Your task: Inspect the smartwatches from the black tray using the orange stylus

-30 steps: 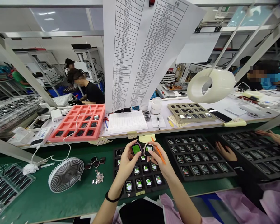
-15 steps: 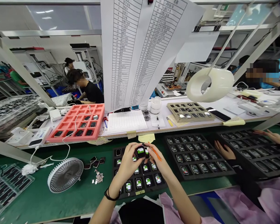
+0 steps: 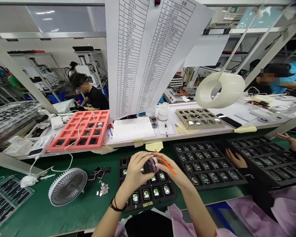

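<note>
"Where's the watch?"

"Held between both hands: a small, dark, rounded-rectangle smartwatch, turned mostly edge-on, sits just above a black foam tray of similar watches."

"And the left hand?"

"Closed narrow, its fingers curled around the watch's left side."

"The right hand?"

"Narrow too, with its fingertips touching the watch's right side. A slim orange stick lies across those fingers, pointing up and left, its other end past the back of the hand."

"What's nearby?"

"A round white mesh fan stands on the green work mat, well left of the hands. To the right, a co-worker's hand rests at a second black tray."
</note>
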Demonstrator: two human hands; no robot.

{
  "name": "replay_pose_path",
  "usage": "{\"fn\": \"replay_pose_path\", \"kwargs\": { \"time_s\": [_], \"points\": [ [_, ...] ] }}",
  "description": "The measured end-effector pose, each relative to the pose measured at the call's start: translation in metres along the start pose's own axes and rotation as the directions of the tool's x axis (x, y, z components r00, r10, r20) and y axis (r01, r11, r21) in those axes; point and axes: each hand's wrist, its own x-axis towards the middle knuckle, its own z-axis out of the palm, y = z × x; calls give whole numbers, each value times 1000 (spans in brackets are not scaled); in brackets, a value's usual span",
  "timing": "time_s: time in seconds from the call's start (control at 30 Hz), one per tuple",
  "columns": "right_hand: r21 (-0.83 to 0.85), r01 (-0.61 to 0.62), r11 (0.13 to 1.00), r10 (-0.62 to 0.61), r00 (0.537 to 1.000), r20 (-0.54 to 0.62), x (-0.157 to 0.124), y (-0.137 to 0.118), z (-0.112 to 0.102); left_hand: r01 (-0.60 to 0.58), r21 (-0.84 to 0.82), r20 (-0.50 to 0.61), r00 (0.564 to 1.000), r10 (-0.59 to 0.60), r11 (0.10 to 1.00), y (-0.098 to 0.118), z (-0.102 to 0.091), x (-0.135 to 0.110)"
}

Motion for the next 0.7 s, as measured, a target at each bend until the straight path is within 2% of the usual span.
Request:
{"fn": "replay_pose_path", "kwargs": {
  "time_s": [0.07, 0.13, 0.37, 0.57, 0.7],
  "points": [
    [132, -46, 990, 33, 995, 98, 1, -2, -5, -2, -70, -20, 1000, 1, 998, 2, -1, 1],
    [190, -67, 979, 40, 989, 141, 2, -2, -5, 6, -108, -12, 1000, -7, 994, 3, -1, 0],
    [122, -20, 992, 7, 995, 103, 0, -1, 4, 0, -68, 12, 1000, 0, 998, -2, 1, -5],
    [177, -80, 981, 58, 991, 122, -2, -3, 5, 8, -97, 28, 1000, -5, 995, -1, 1, -4],
    [174, -43, 984, 30, 996, 80, 1, -2, 7, 8, -109, -7, 1000, -9, 994, 2, 1, -4]
  ]
}}
